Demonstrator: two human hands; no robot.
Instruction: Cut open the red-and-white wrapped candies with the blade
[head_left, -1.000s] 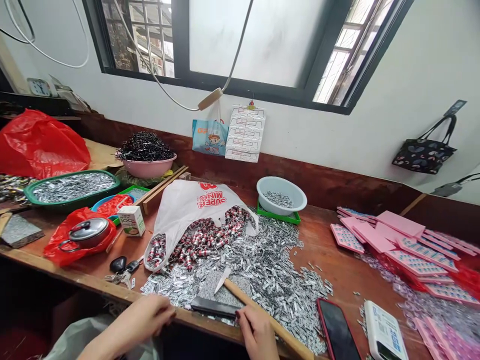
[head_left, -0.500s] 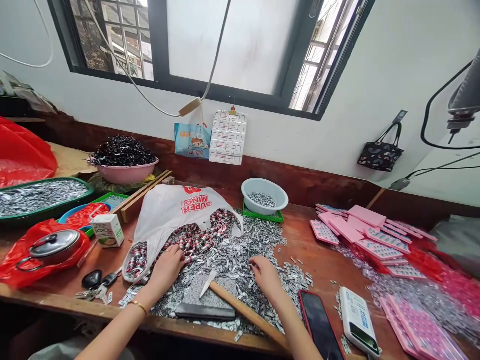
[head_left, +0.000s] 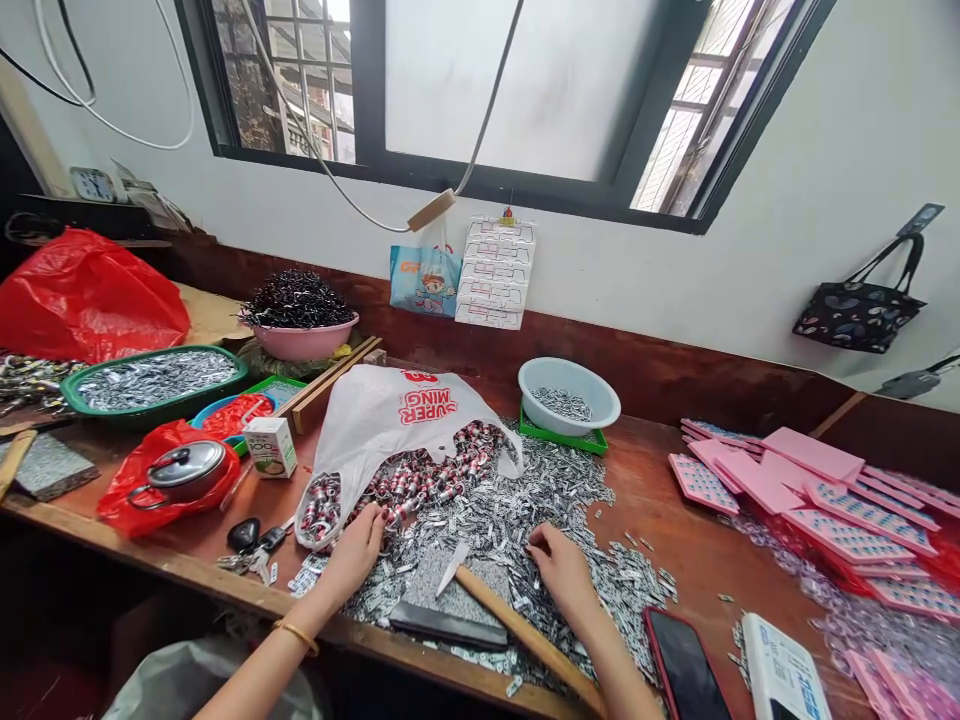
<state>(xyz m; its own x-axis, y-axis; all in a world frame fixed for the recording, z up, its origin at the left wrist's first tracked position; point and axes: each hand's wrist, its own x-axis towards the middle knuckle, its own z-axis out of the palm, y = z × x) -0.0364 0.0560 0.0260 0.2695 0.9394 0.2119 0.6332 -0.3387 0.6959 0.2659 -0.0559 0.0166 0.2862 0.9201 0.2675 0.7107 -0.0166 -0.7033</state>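
Pot [head_left: 187, 468] on red bag [head_left: 124, 488] at left, then keys [head_left: 259, 558]. White bag [head_left: 375, 415] mid-bench, red-and-silver parts [head_left: 431, 478] at its mouth. Hammer [head_left: 517, 630] lies between the hands. Phone [head_left: 686, 665] near right, pink boards [head_left: 814, 455] beyond. Left hand [head_left: 361, 545] at the parts, fingers bunched; right hand [head_left: 561, 568] over metal pieces [head_left: 514, 515], fingers curled. Can't tell if either pinches anything. White bag's red print: SUPER, MING.

Bagged parts [head_left: 429, 476], seemingly red-and-silver banded
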